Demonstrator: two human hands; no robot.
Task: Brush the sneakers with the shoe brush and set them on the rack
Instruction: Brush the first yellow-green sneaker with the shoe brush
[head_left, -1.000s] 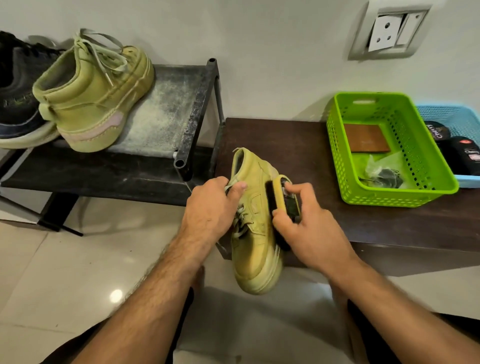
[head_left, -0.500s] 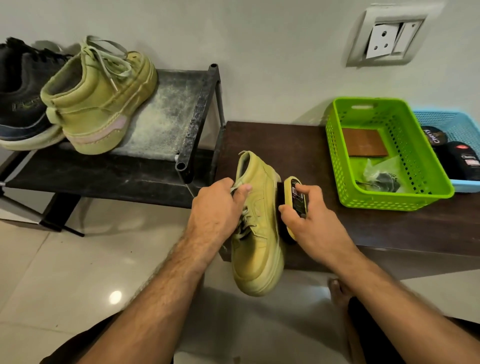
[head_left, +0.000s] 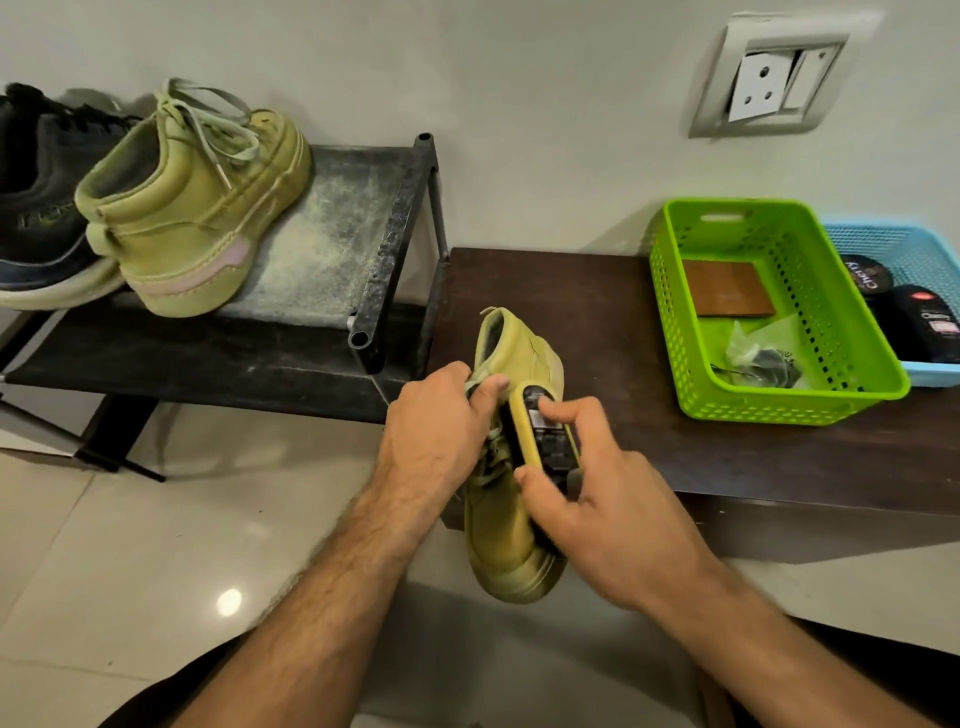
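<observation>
Sneaker, olive-green (head_left: 501, 540): held in the air over the tiled floor (head_left: 130, 561), just in front of the dark table's (head_left: 587, 332) near edge, toe toward the camera, heel away. Left hand (head_left: 436, 441): grips the sneaker at the lace area, fingers curled round the upper and thumb across the laces. Right hand (head_left: 613, 525): holds the shoe brush (head_left: 543, 441), thumb on its near end and forefinger on its far end, fingers curled round the yellow body. Brush lies lengthwise against the sneaker's right side, touching it.

Table, farther back: green perforated basket (head_left: 670, 322) on its right part, containing a brown flat card (head_left: 727, 288) and a crumpled clear bag with a dark item (head_left: 758, 353). Blue basket (head_left: 893, 244) just beside it on the right, holding dark round tins (head_left: 867, 273); partly cut off by the frame edge.

Rack, black metal (head_left: 389, 249): stands left of the table. Second olive-green sneaker (head_left: 192, 208) upright on its dusty top shelf, heel toward the camera; black shoe (head_left: 41, 208) touching it on the left.

Wall behind: socket plate (head_left: 769, 83), upper right.
</observation>
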